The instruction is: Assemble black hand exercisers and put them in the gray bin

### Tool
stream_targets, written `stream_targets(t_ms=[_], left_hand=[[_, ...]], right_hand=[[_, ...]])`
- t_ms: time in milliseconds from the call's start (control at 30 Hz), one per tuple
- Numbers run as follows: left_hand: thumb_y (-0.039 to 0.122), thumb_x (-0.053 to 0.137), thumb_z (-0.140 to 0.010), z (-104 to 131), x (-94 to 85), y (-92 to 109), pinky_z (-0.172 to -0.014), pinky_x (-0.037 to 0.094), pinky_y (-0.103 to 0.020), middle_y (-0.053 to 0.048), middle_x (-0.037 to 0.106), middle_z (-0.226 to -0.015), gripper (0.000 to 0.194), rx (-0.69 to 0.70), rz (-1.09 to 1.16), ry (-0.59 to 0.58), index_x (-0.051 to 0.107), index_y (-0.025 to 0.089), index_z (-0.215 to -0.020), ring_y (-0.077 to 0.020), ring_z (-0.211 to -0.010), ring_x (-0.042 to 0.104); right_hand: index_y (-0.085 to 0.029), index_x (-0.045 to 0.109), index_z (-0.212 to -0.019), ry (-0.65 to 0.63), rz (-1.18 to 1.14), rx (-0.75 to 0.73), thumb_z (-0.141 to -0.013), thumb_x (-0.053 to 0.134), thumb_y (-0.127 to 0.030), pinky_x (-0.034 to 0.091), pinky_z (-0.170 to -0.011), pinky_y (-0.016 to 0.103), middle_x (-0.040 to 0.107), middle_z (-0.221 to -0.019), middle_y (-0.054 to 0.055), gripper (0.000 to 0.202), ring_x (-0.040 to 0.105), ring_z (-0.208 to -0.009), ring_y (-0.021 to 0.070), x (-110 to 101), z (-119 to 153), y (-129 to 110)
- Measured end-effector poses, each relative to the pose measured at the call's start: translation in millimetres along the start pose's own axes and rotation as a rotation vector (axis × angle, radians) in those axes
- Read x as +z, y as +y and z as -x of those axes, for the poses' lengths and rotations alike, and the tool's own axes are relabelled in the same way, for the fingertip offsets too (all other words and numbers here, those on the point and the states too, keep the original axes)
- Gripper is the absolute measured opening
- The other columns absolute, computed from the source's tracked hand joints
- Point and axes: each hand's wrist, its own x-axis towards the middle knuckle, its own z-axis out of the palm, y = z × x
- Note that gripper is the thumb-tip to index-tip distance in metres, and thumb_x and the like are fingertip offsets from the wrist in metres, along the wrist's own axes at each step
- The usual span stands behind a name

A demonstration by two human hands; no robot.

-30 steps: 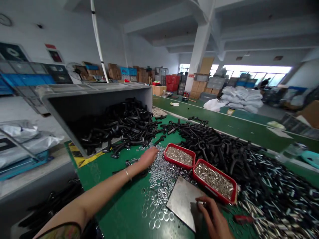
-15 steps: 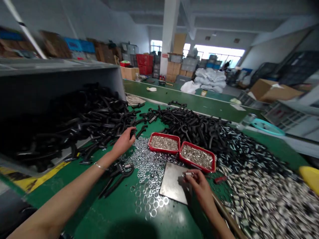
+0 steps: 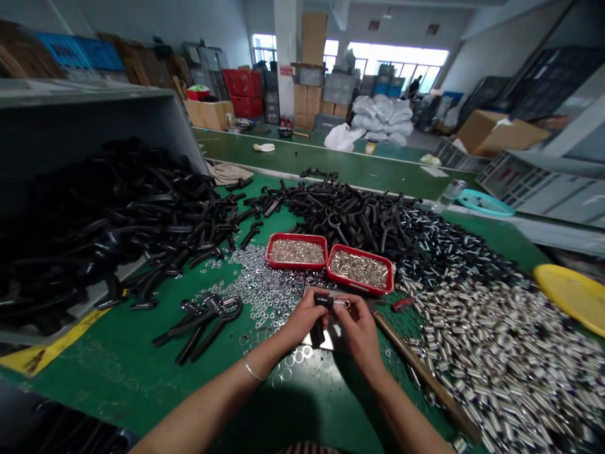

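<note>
Over the steel plate (image 3: 338,341) my two hands meet. My left hand (image 3: 300,316) is closed around a black handle piece (image 3: 323,301), whose lower arm hangs toward the plate. In the fingers of my right hand (image 3: 363,331) is a small metal coil spring (image 3: 339,303), lined up with the end of the black piece and seeming to touch it. Whether it is inside the piece cannot be told. To the left lie several black handles (image 3: 208,321), one with a spring by its ring-shaped end.
Red trays of small metal parts, the left tray (image 3: 295,265) and the right tray (image 3: 355,287), stand beyond the plate. A wooden shaft (image 3: 428,375) lies right of it, beside heaped metal cylinders (image 3: 501,353). Black handles are piled behind; loose rings (image 3: 269,290) spread left.
My left hand has come from the black pile at the left to the plate, bringing a black handle piece. My right hand has raised the spring to meet it. The view has shifted.
</note>
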Motion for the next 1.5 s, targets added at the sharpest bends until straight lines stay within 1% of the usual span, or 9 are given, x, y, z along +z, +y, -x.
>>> stream_targets(t_ms=[333, 567, 667, 767, 967, 1067, 1267, 1400, 1500], left_hand=[[0.037, 0.065, -0.086, 16, -7.9, 42, -0.048, 0.042, -0.024, -0.002, 0.064, -0.073, 0.034, -0.099, -0.073, -0.376, 0.054, 0.018, -0.111, -0.0098, -0.048, 0.051], [0.048, 0.060, -0.090, 32, 0.5, 8, -0.035, 0.026, -0.019, 0.003, 0.062, -0.061, 0.043, -0.092, -0.104, -0.265, 0.049, 0.019, -0.119, -0.0067, -0.036, 0.039], [0.046, 0.057, -0.092, 21, -24.4, 14, -0.036, 0.025, -0.017, 0.002, 0.063, -0.063, 0.028, 0.015, -0.015, 0.019, 0.048, 0.020, -0.096, -0.0049, -0.036, 0.037], [0.047, 0.057, -0.092, 4, -47.7, 31, -0.041, 0.034, -0.017, -0.001, 0.067, -0.076, 0.029, 0.159, 0.078, 0.276, 0.047, 0.020, -0.094, -0.0046, -0.042, 0.043], [0.049, 0.062, -0.087, -12, -36.5, 36, -0.045, 0.036, -0.018, 0.001, 0.067, -0.075, 0.033, 0.131, 0.009, 0.212, 0.047, 0.020, -0.091, -0.0054, -0.045, 0.047], [0.049, 0.061, -0.087, -13, -25.7, 24, -0.042, 0.029, -0.017, 0.003, 0.065, -0.071, 0.032, 0.162, -0.020, 0.292, 0.048, 0.020, -0.091, -0.0046, -0.043, 0.040], [0.049, 0.050, -0.096, -9, -13.5, 26, -0.056, 0.043, -0.022, -0.001, 0.068, -0.082, 0.031, 0.294, -0.223, 0.329, 0.057, 0.019, -0.093, -0.0101, -0.059, 0.053], [0.042, 0.047, -0.099, -4, -1.9, 28, -0.088, 0.046, -0.030, -0.005, 0.068, -0.098, 0.027, 0.373, -0.387, 0.217, 0.062, 0.019, -0.098, -0.0175, -0.093, 0.062], [0.039, 0.044, -0.100, 0, 1.2, 23, -0.091, 0.044, -0.034, -0.007, 0.065, -0.098, 0.025, 0.369, -0.497, 0.226, 0.058, 0.019, -0.100, -0.0197, -0.094, 0.060]], right_hand=[[-0.023, 0.069, -0.091, -0.228, 0.015, -0.066, -0.082, 0.073, -0.039, 0.045, -0.096, 0.038, 0.065, -0.105, 0.003, 0.019, 0.059, -0.101, 0.0210, -20, -24, 6], [-0.020, 0.067, -0.093, -0.361, 0.219, -0.153, -0.089, 0.065, -0.039, 0.047, -0.089, 0.036, 0.063, -0.100, 0.004, 0.019, 0.059, -0.095, 0.0200, -18, -25, 2], [-0.020, 0.064, -0.099, -0.335, 0.435, -0.243, -0.096, 0.056, -0.035, 0.046, -0.084, 0.036, 0.063, -0.096, 0.005, 0.017, 0.058, -0.089, 0.0196, -15, -10, 12], [-0.020, 0.064, -0.101, -0.661, 0.766, -0.468, -0.099, 0.053, -0.026, 0.045, -0.085, 0.035, 0.063, -0.100, 0.008, 0.013, 0.055, -0.096, 0.0215, -3, 18, 24], [-0.018, 0.063, -0.089, -0.872, 1.201, -0.701, -0.096, 0.057, -0.020, 0.043, -0.078, 0.035, 0.061, -0.093, 0.009, 0.010, 0.050, -0.092, 0.0233, 18, 43, 42], [-0.019, 0.062, -0.094, -0.781, 0.937, -0.584, -0.099, 0.052, -0.022, 0.046, -0.084, 0.035, 0.064, -0.101, 0.009, 0.012, 0.054, -0.096, 0.0219, 7, 29, 33], [-0.020, 0.062, -0.105, -0.158, 0.015, 0.083, -0.092, 0.063, -0.035, 0.055, -0.078, 0.035, 0.068, -0.097, 0.005, 0.020, 0.065, -0.082, 0.0173, -15, -9, 5], [-0.013, 0.069, -0.101, -0.217, -0.414, 0.397, -0.082, 0.077, -0.033, 0.057, -0.069, 0.025, 0.072, -0.087, 0.006, 0.029, 0.066, -0.068, 0.0113, -6, -19, 3], [-0.011, 0.070, -0.093, -0.273, -0.555, 0.527, -0.079, 0.080, -0.030, 0.057, -0.064, 0.020, 0.072, -0.080, 0.005, 0.025, 0.065, -0.062, 0.0085, 1, -18, 4]])
